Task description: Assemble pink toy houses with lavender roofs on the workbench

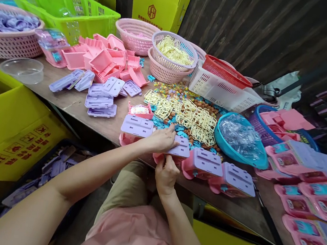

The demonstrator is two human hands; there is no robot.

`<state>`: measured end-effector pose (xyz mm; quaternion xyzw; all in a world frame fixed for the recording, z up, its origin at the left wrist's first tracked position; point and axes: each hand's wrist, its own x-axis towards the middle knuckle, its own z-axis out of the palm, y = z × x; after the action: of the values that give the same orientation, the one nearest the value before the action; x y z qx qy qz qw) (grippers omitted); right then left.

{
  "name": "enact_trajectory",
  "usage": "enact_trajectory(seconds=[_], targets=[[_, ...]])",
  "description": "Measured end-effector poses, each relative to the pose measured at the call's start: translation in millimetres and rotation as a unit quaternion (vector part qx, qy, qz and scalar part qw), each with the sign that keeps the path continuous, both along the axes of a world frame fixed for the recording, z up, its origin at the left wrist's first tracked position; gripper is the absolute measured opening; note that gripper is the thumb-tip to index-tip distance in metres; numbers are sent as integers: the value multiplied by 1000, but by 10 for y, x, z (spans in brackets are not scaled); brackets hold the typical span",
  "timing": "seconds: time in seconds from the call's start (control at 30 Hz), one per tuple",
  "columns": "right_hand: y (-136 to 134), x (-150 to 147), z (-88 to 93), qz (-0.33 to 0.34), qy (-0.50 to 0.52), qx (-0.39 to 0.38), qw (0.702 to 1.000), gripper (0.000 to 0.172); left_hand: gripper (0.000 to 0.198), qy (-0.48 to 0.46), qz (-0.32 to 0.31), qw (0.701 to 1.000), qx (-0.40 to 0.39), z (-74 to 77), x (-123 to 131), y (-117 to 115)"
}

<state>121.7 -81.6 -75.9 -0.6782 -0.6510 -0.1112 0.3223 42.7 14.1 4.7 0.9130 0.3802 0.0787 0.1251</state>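
Observation:
My left hand (161, 139) lies over the top of a pink toy case with a lilac lid (180, 149) at the table's near edge, fingers curled on it. My right hand (166, 175) grips the same case from below, thumb on its front. Another closed case (136, 128) sits just left of it. Two more closed cases (203, 163) (236, 180) stand to the right along the edge.
Loose lilac lids (102, 99), pink trays (105, 60), cream plastic frames (188, 118) and small beads cover the wooden table (74, 103). Baskets stand behind; a blue bowl of clear parts (239, 138) sits right. Finished cases (308, 201) pile at far right. Yellow boxes (2, 131) stand left.

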Motion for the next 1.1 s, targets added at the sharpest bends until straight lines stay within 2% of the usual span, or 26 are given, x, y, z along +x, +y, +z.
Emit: enact_trajectory(seconds=[0.17, 0.27, 0.37, 0.43, 0.5, 0.57, 0.63, 0.77, 0.87, 0.97, 1.07, 1.1], targets=[[51, -18, 10, 8, -8, 2, 1000, 34, 36, -4, -10, 1000, -21, -12, 8, 62], [-26, 28, 101, 29, -18, 1, 999, 35, 30, -47, -1, 999, -25, 45, -17, 77], [-158, 110, 294, 80, 3, 10, 997, 33, 24, -135, 44, 990, 2, 155, -142, 21], [-206, 154, 475, 103, 65, 18, 992, 27, 33, -223, 58, 973, -12, 211, -279, -79], [-187, 162, 667, 106, 142, 6, 984, 24, 39, -313, 24, 946, -75, 223, -428, -218], [-109, 126, 827, 127, 193, -39, 972, 24, 43, -364, -16, 920, -144, 190, -557, -360], [-9, 58, 922, 168, 209, -84, 960, 22, 52, -342, -29, 925, -163, 128, -649, -476], [118, -79, 943, 210, 175, -107, 956, 15, 71, -268, -34, 953, -134, 18, -758, -605], [125, -120, 915, 241, 140, -154, 948, 13, 74, -237, -46, 960, -142, 24, -869, -614], [107, -145, 874, 258, 118, -232, 930, 10, 58, -239, -40, 964, -110, 94, -1080, -493], [97, -230, 783, 253, 167, -280, 911, 12, 39, -248, 42, 968, -2, 109, -1350, -243], [100, -276, 743, 251, 190, -283, 906, 11, 37, -239, 54, 970, 10, 84, -1428, -157]])
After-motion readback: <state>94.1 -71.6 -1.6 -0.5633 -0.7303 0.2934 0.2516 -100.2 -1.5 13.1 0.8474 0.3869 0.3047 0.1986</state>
